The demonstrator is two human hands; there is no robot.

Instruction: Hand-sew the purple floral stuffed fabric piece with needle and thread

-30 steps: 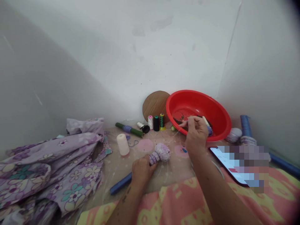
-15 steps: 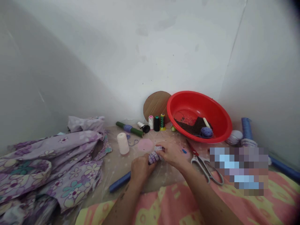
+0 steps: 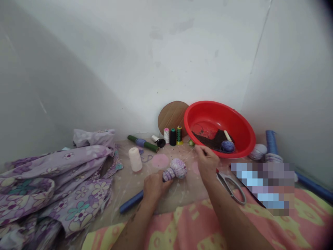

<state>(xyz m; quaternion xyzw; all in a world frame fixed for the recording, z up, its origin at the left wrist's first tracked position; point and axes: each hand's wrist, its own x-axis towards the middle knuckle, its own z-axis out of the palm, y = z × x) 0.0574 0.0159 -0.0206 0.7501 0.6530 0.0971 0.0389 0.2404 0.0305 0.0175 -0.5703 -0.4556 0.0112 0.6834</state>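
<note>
My left hand [image 3: 154, 189] is closed around a blue rod [image 3: 131, 202] whose right end carries a purple flowered fabric ball [image 3: 178, 168]. Below the ball, the cloth is wound round the rod. Up and to the right, apart from the ball, my right hand [image 3: 208, 161] is closed in a pinch on a thin thread [image 3: 191, 150], which runs faintly toward the ball. A pair of scissors [image 3: 235, 191] lies beneath my right forearm, its blades mostly hidden. A cone of pale thread [image 3: 135, 159] stands left of the ball.
A red basin [image 3: 249, 139] leans at the back right, with dark cloth and a purple yarn ball inside. Several thread spools [image 3: 173, 137] stand near a cardboard disc [image 3: 170, 114]. Flowered fabric [image 3: 85, 173] is heaped at left. Pink-yellow cloth [image 3: 182, 229] covers the front.
My right hand has left the fabric ball and moved up and right with the thread, so the ball is now exposed. My left hand keeps its hold on the rod.
</note>
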